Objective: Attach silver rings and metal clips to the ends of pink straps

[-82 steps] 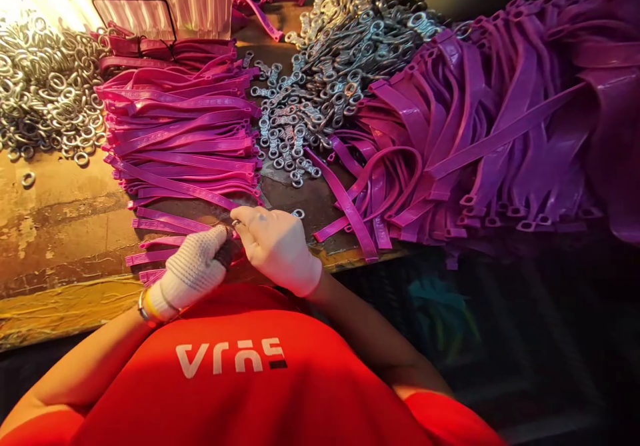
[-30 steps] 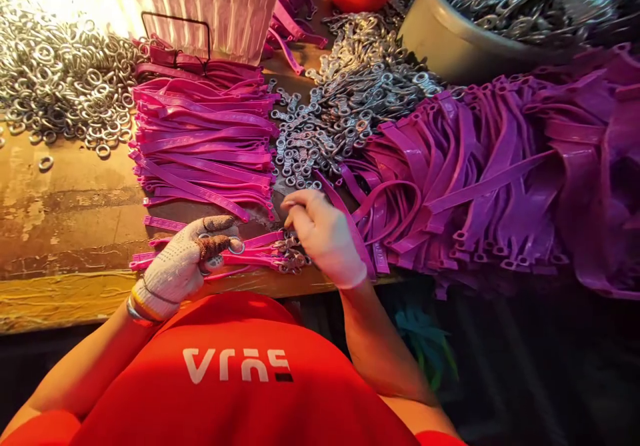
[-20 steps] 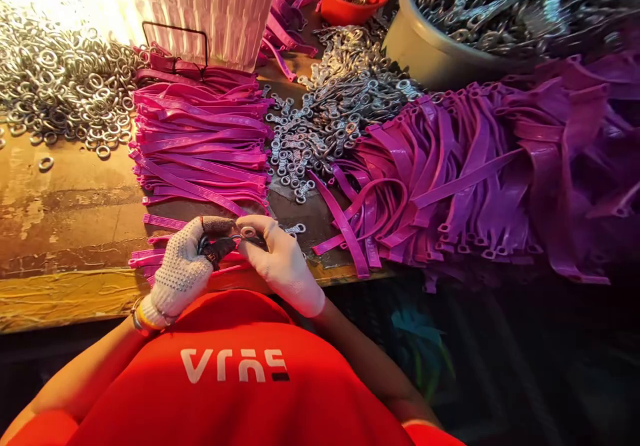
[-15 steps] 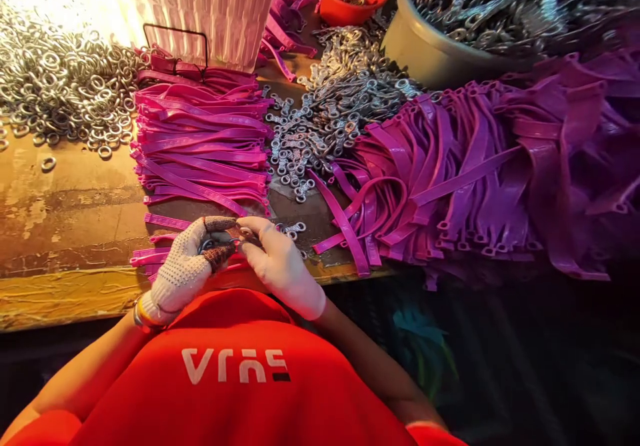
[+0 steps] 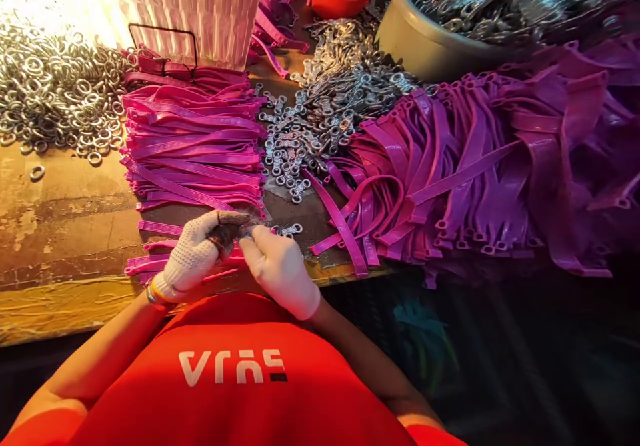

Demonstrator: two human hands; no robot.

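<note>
My left hand, in a dotted work glove with dark fingertips, is closed near the table's front edge. What its fingers hold is too small and dark to name. Close beside it, my right hand, in a white glove, has its fingers pinched together at a small, blurred thing. Several pink straps lie left of and partly behind my left hand. Beyond both hands is a neat row of pink straps. A few metal links rest just past my right hand.
Metal rings are heaped at the left, and metal links in the middle. Purple straps cover the right side. At the back stand a ribbed translucent container, a red bowl and a large tub of metal links.
My left hand has shifted slightly right, its fingers folding more closely. My right hand has turned, its fingers more curled. The view has moved a little, so the tabletop things appear further left.
</note>
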